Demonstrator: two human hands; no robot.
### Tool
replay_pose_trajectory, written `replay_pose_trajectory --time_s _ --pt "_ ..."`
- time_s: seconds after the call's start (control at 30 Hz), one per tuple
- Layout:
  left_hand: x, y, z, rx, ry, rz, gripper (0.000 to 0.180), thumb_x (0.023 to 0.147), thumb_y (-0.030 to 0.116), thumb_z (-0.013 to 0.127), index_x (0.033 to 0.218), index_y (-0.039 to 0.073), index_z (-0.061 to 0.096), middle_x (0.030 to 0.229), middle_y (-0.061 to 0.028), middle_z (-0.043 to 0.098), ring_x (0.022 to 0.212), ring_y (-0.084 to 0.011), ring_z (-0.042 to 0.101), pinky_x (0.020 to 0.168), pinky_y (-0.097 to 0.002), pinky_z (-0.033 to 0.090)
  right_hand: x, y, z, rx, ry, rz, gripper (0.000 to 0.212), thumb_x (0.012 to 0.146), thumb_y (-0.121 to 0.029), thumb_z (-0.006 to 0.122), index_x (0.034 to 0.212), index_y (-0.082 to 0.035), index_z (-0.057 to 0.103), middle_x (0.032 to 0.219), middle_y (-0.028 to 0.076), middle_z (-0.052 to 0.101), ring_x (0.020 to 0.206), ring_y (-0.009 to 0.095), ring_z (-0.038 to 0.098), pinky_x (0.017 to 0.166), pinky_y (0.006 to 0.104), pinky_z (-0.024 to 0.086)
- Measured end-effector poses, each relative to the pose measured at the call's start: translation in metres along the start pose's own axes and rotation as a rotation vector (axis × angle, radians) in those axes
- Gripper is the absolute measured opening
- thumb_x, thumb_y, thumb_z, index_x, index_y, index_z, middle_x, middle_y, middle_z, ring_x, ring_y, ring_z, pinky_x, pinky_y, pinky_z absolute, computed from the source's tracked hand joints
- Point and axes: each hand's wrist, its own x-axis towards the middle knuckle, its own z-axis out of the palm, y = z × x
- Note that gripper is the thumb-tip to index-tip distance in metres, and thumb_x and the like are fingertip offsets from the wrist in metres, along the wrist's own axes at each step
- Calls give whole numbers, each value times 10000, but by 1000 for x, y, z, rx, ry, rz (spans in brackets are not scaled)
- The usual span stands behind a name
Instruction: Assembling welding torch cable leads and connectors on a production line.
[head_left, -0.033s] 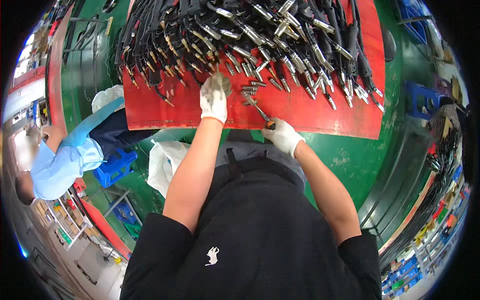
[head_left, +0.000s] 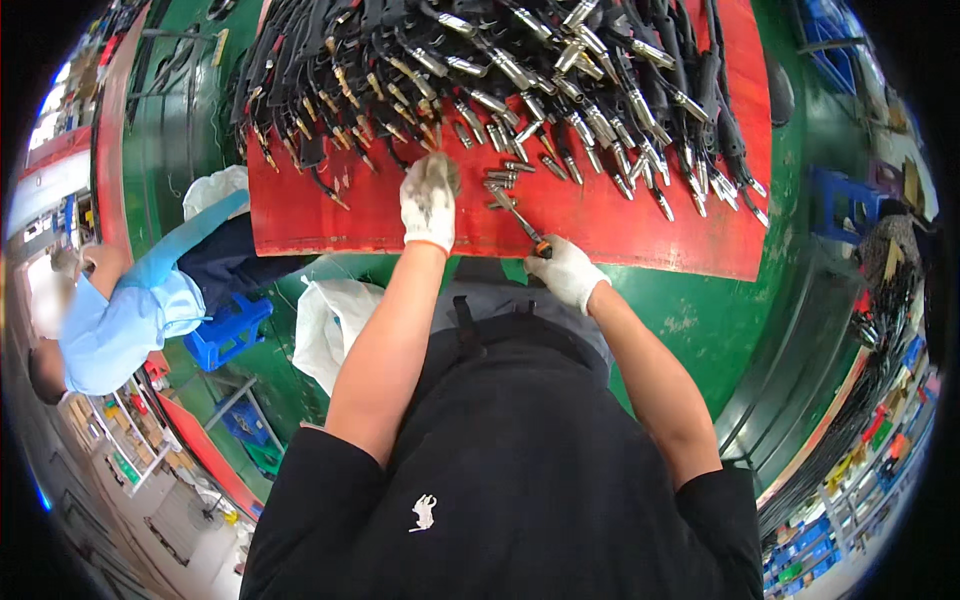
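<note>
Many black welding torches [head_left: 480, 70] lie across the red tabletop [head_left: 350, 235], their ends pointing toward me. Bare brass tips [head_left: 345, 85] show on the left side, silver nozzles [head_left: 510, 70] in the middle and on the right. My left hand [head_left: 430, 195], in a smudged white glove, is closed just below one brass-tipped torch end; whatever lies between its fingers is hidden. My right hand [head_left: 570, 272], also gloved, grips a hand tool [head_left: 527, 230] with a dark, orange-marked handle near the table's front edge. The tool's metal end reaches a few loose silver cylinders [head_left: 505, 178].
A co-worker in light blue [head_left: 140, 320] sits to the left near a blue stool [head_left: 230, 330]. On the green floor by my left arm stands a white sack [head_left: 330, 325]. At the right are a blue stool [head_left: 845, 200] and a rack of black cables [head_left: 850, 440].
My left gloved fingers have shifted slightly at the brass-tipped end. My right hand and the tool look the same.
</note>
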Motion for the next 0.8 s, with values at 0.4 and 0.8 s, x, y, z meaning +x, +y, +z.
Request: replay_pose_trajectory --time_s 0.4,0.8 --pt "-30 -50 -55 970 205 305 398 919 299 654 1261 98 623 1265 -186 631 1169 -395 604 994 -490 479 25 -18 18 -339 32 5 561 929 -352 595 1337 31 548 1253 325 622 1232 444 579 1030 455 460" --pt "16 -23 -19 1185 176 173 341 898 322 661 1201 167 637 1165 -227 587 1071 -417 638 899 -520 526 3 8 7 -383 99 6 587 924 -348 605 1380 14 525 1274 318 618 1247 441 574 1043 449 453"
